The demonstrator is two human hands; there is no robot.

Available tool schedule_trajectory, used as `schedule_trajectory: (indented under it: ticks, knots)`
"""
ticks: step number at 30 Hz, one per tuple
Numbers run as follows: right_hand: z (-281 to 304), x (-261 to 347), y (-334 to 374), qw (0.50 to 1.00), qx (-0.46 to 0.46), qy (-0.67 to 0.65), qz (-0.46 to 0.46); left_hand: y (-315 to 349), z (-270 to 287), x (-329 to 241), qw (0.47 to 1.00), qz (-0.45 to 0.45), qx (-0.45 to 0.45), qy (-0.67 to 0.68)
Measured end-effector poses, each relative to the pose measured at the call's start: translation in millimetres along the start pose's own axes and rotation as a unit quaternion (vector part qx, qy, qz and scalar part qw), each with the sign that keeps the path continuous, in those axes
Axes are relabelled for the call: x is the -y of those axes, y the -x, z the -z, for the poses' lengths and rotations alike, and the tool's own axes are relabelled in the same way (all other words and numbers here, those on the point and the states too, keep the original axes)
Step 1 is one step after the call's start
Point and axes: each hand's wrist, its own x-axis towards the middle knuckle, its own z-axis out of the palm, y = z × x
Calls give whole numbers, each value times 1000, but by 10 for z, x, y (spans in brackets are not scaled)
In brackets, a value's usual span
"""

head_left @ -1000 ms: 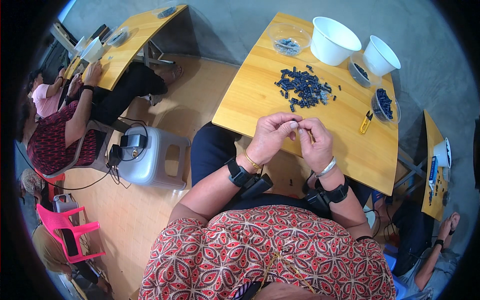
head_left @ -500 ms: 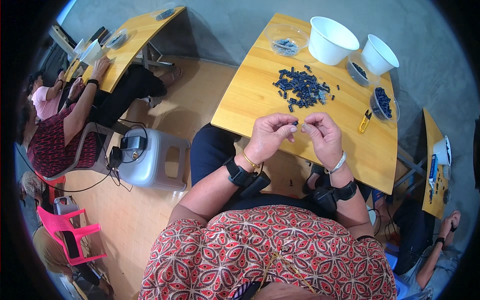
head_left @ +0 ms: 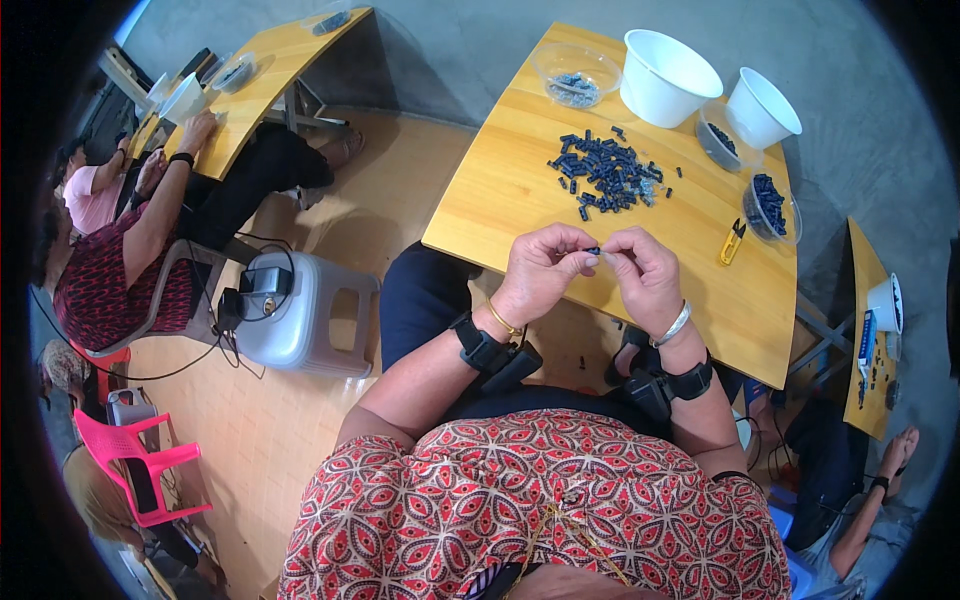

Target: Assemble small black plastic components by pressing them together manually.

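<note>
Between the thumb and forefinger of my left hand (head_left: 545, 268) is a small black plastic piece (head_left: 594, 250). My right hand (head_left: 645, 275) is pinched closed with its fingertips right at the piece's end; whatever they hold is too small to make out. Both hands are over the near edge of the wooden table (head_left: 490, 190). Beyond them lies a loose pile of black plastic pieces (head_left: 605, 168), with small clear bits (head_left: 648, 188) at its right side.
Yellow thread snips (head_left: 733, 242) lie on the right. Clear bowls hold clear bits (head_left: 573, 90) and black pieces (head_left: 768, 208); another clear bowl (head_left: 720, 145) stands near two white tubs (head_left: 668, 80). A grey stool (head_left: 305, 315) is at left. People work at side tables.
My right fingertips have moved left and now meet the black piece, closing the small gap between my hands. The pile looks the same.
</note>
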Motion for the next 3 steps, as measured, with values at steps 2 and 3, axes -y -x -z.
schedule_trajectory:
  ticks: [2, 3]
  knots:
    - [-2, -7, -2, 1000, 5, 15, 0, 7, -2, 18, 1000, -12, 0, 1]
    - [4, -7, -3, 1000, 9, 25, -1, 10, -12, 18, 1000, -16, -5, -4]
